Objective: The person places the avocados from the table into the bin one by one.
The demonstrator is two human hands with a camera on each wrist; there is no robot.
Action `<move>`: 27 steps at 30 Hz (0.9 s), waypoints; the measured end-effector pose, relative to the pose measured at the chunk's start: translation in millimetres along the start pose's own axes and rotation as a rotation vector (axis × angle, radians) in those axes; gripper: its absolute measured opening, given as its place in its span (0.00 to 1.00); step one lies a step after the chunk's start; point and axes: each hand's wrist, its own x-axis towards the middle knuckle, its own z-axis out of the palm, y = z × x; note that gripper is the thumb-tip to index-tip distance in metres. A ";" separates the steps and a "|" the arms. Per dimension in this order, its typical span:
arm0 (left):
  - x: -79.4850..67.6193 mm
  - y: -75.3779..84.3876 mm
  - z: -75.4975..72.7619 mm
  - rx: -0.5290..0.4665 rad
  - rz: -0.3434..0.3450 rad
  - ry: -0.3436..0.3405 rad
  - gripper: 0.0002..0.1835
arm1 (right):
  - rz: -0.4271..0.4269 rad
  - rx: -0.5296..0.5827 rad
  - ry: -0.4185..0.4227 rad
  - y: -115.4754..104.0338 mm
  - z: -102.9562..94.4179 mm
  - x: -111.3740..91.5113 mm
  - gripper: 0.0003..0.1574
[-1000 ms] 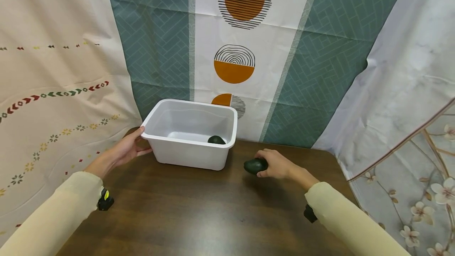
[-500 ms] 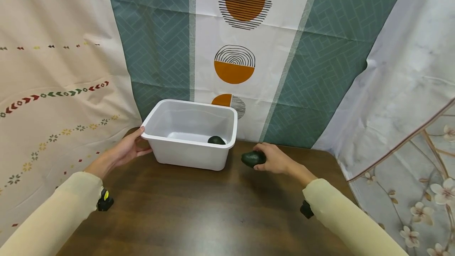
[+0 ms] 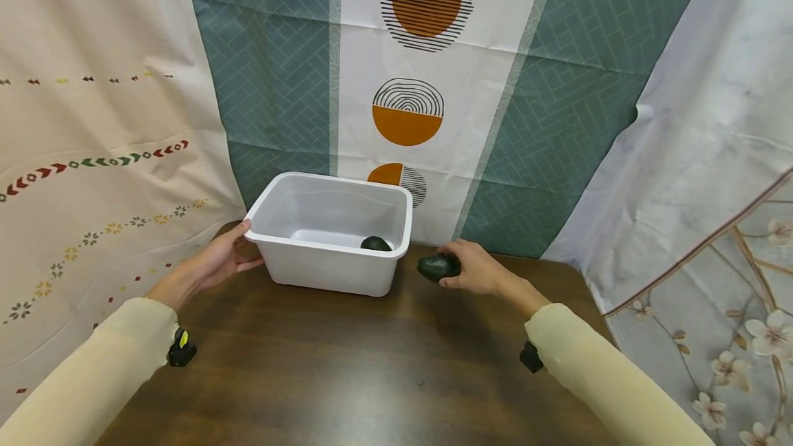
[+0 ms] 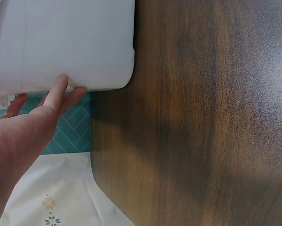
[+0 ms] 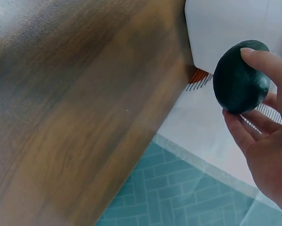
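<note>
A dark green avocado (image 3: 439, 267) is held by my right hand (image 3: 473, 268), to the right of a white plastic bin (image 3: 328, 267). In the right wrist view the thumb lies across the avocado (image 5: 239, 77) and the fingertips support its other side. Another dark green avocado (image 3: 376, 243) lies inside the bin, towards its right front corner, partly hidden by the front wall. My left hand (image 3: 213, 263) touches the bin's left front corner, its thumb at the rim and the other fingers lower down. The left wrist view shows extended fingertips (image 4: 61, 82) against the outer wall.
The bin stands on a dark brown wooden table (image 3: 347, 363), near the back edge. Directly behind it hangs a green and white patterned cloth (image 3: 526, 129). Further cloths border the left and right sides.
My right hand has moved away from me and slightly left with the avocado, closer to the bin. The left hand and bin stay in place.
</note>
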 end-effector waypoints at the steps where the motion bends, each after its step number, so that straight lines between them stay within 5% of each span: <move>1: 0.0 0.1 -0.1 -0.001 0.001 -0.001 0.41 | 0.000 -0.002 0.003 -0.1 -1.3 0.4 0.38; 27: 1.3 -2.1 0.8 0.011 0.001 0.001 0.42 | -0.012 -0.003 0.150 -9.0 -33.2 15.5 0.38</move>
